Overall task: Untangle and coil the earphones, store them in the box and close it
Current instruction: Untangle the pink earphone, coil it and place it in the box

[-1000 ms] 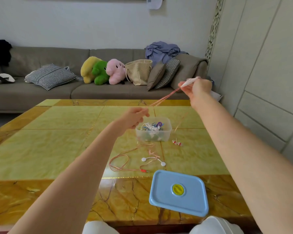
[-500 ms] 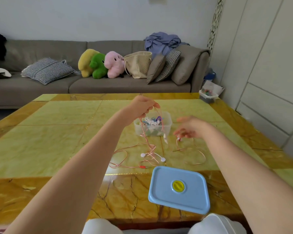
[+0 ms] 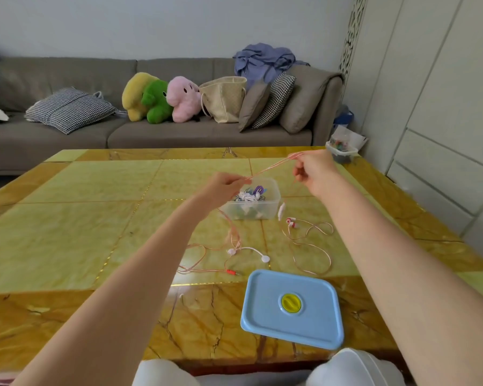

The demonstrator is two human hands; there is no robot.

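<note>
Untangling in progress: left hand (image 3: 226,188) and right hand (image 3: 313,169) fingers pinch the pink earphone cable (image 3: 271,167) taut between them. The remainder lies uncoiled on the surface (image 3: 67,232). The box (image 3: 255,203) stands open, its lid (image 3: 292,309) at the near edge.

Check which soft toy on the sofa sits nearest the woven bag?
The pink soft toy: it touches the woven bag; green and yellow sit farther left.

Both bare forearms reach forward from the bottom corners of the view, wrists raised. The left hand (image 3: 224,187) has its fingers curled, pinching a thin pink earphone cord (image 3: 271,168) at the fingertips. The right hand (image 3: 314,171) sits higher and farther out, fingers curled round the same cord, which runs taut and slanting upward from the left pinch to the right one.
</note>
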